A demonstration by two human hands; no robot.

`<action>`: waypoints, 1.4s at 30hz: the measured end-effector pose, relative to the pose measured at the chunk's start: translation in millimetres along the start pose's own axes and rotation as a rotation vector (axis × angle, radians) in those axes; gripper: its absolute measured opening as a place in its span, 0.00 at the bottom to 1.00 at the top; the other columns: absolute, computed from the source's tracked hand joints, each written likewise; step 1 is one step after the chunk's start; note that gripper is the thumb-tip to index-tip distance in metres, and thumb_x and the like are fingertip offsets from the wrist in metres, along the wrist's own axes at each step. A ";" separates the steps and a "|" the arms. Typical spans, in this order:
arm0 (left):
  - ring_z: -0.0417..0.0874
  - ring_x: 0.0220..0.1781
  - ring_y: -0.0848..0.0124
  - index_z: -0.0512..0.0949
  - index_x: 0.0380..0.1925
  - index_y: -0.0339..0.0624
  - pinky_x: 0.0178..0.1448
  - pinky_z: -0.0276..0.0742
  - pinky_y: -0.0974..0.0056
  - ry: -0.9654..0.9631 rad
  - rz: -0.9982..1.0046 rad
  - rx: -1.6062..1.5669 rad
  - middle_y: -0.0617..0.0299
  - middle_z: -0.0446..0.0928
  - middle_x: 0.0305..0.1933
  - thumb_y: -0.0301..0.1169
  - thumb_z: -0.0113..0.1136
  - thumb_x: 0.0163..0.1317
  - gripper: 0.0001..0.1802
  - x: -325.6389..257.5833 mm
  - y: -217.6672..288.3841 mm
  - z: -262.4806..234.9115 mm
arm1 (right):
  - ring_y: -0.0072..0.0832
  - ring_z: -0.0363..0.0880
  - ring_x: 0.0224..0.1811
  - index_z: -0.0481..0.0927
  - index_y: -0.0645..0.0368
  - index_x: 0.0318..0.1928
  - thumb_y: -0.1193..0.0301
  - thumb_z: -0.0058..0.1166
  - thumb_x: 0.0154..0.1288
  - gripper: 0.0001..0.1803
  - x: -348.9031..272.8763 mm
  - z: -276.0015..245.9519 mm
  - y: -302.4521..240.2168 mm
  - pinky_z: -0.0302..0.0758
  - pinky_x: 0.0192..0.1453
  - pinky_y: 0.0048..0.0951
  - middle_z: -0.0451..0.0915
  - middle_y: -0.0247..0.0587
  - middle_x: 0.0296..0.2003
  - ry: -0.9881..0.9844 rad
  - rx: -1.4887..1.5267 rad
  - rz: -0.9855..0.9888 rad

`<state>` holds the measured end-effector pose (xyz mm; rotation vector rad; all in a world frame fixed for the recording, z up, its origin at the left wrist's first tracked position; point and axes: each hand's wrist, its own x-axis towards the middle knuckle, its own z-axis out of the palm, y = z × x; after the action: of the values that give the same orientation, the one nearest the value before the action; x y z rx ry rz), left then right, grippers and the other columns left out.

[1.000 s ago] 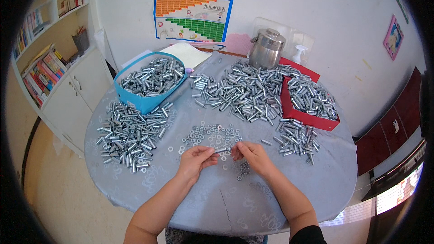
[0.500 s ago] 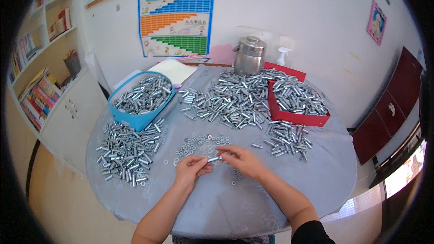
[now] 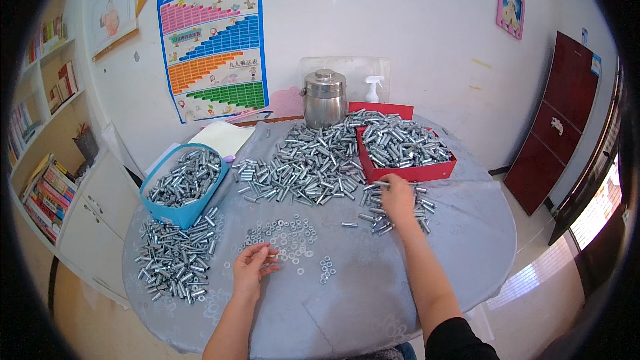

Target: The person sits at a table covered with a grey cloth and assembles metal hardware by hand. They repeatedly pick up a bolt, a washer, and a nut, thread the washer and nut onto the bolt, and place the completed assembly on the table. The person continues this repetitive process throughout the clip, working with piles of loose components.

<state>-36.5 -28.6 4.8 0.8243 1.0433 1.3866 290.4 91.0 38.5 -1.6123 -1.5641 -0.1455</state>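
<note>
My right hand (image 3: 398,200) reaches to the small heap of metal sleeves (image 3: 422,208) in front of the red box (image 3: 427,173). Its fingertips pinch one shiny metal sleeve (image 3: 382,183) at the box's front left corner. Over the near left edge of the scattered washers and nuts (image 3: 283,232) is my left hand (image 3: 250,270), fingers apart and nothing visible in them. A small cluster of nuts (image 3: 325,270) lies to its right. One loose sleeve (image 3: 349,225) rests between the washers and the right heap.
A blue basket (image 3: 180,213) full of sleeves stands at the left, with another sleeve heap (image 3: 175,260) before it. A large sleeve pile (image 3: 307,167) spreads across the back middle. Behind it stand a steel canister (image 3: 325,100) and a white spray bottle (image 3: 373,88).
The hands were together at the middle with a sleeve between them. My right hand has moved right and away to the heap; my left has let go. The view has shifted.
</note>
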 end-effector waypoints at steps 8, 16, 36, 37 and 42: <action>0.78 0.31 0.71 0.74 0.40 0.37 0.33 0.80 0.65 0.002 -0.026 0.014 0.54 0.77 0.35 0.29 0.52 0.59 0.10 0.8 -0.3 1.0 | 0.41 0.74 0.34 0.78 0.59 0.29 0.74 0.53 0.47 0.06 2.0 1.4 54.8 0.70 0.38 0.40 0.77 0.45 0.29 0.099 -0.251 -0.007; 0.78 0.30 0.73 0.75 0.38 0.36 0.31 0.79 0.68 0.082 0.042 0.103 0.55 0.78 0.33 0.28 0.52 0.59 0.09 1.3 2.1 -0.9 | 0.40 0.74 0.39 0.79 0.60 0.33 0.70 0.53 0.48 0.10 -22.3 3.5 -40.9 0.71 0.43 0.37 0.77 0.45 0.33 -0.503 0.144 -0.145; 0.76 0.36 0.57 0.78 0.28 0.37 0.41 0.71 0.58 0.020 0.513 1.264 0.53 0.77 0.31 0.30 0.59 0.48 0.08 131.6 9.7 45.9 | 0.39 0.73 0.36 0.76 0.58 0.38 0.69 0.54 0.43 0.17 -72.3 42.0 -57.8 0.69 0.39 0.37 0.74 0.44 0.31 -0.266 0.067 -0.289; 0.75 0.37 0.56 0.78 0.28 0.38 0.41 0.71 0.57 0.034 0.518 1.315 0.53 0.77 0.32 0.30 0.59 0.48 0.08 144.6 4.2 47.4 | 0.39 0.72 0.36 0.75 0.58 0.38 0.69 0.54 0.42 0.17 -73.8 48.3 -55.9 0.69 0.39 0.37 0.74 0.44 0.31 -0.275 0.056 -0.277; 0.73 0.40 0.54 0.76 0.25 0.37 0.42 0.71 0.53 0.106 0.585 1.540 0.50 0.75 0.34 0.29 0.59 0.48 0.07 177.9 -12.1 70.4 | 0.40 0.71 0.35 0.74 0.59 0.35 0.67 0.53 0.41 0.16 -72.4 55.7 -49.7 0.68 0.38 0.39 0.73 0.44 0.30 -0.270 0.075 -0.278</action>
<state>16.1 155.8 1.9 2.2992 2.0555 0.8378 206.8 63.3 -16.7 -1.3929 -1.9752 -0.0176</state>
